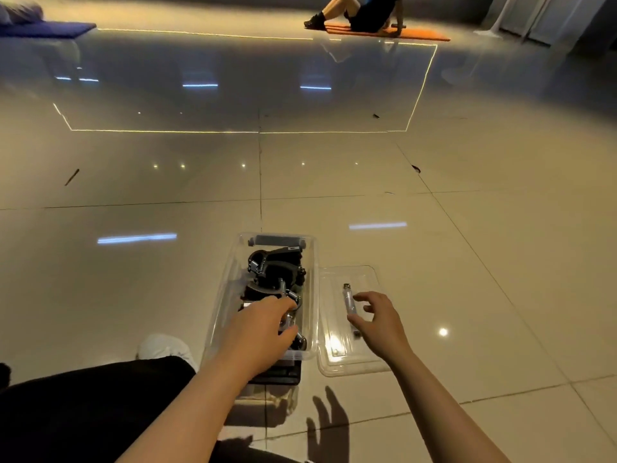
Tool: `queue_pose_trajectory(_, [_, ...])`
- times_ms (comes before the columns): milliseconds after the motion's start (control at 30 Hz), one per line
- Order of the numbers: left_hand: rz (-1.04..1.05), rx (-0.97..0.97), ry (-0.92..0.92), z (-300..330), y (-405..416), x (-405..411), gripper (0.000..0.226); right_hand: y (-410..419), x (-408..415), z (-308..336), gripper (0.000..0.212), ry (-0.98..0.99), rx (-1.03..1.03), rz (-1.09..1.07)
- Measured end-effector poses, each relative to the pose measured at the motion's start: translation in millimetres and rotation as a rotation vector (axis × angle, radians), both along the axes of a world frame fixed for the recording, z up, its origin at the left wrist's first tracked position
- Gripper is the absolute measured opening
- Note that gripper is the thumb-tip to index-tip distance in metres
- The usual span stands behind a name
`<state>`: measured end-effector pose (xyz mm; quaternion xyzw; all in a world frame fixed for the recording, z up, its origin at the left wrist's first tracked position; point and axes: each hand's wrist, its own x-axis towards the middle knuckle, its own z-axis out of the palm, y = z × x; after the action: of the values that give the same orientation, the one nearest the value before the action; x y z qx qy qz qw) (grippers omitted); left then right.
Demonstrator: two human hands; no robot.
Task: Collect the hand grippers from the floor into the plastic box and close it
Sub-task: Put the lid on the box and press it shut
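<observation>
Clear plastic box on tiled floor, open, loaded with black-and-chrome hand grippers. Left hand down inside near end of box, fingers curled on a chrome-sprung gripper; full closure can't be confirmed. Right hand fingers spread, holding nothing, hovering over clear lid, which lies flat just right of box. Grey latch handle rests on lid, near right fingertips. No grippers seen loose on floor. Grippers probably heavy, stiff, prone to tangle and stick up; press flat by handles. Lid likely light, flexible, slippery; pinch at long edge, not centre.
</observation>
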<state>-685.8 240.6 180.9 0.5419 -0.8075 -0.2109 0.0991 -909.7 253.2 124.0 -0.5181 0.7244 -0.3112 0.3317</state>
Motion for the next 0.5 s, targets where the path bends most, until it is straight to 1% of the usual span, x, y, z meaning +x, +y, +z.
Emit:
queue_pose_trajectory(100, [-0.047,0.045,-0.030,-4,10,-32,0.035,25,-33,-3,0.028,-0.025,0.070,-0.049])
queue_pose_trajectory(167, [-0.061,0.043,-0.050,-4,14,-51,0.035,39,-57,-2,0.023,-0.030,0.091,-0.066])
queue_pose_trajectory(267, [-0.078,0.041,-0.059,3,17,-66,0.037,52,-86,5,0.024,-0.020,0.082,-0.097])
queue_pose_trajectory(367, [-0.121,0.020,-0.071,23,17,-69,0.037,56,-101,20,0.025,-0.024,0.043,-0.113])
queue_pose_trajectory(500, [-0.166,-0.091,-0.104,65,9,-63,0.035,39,-95,49,0.023,-0.014,0.015,-0.033])
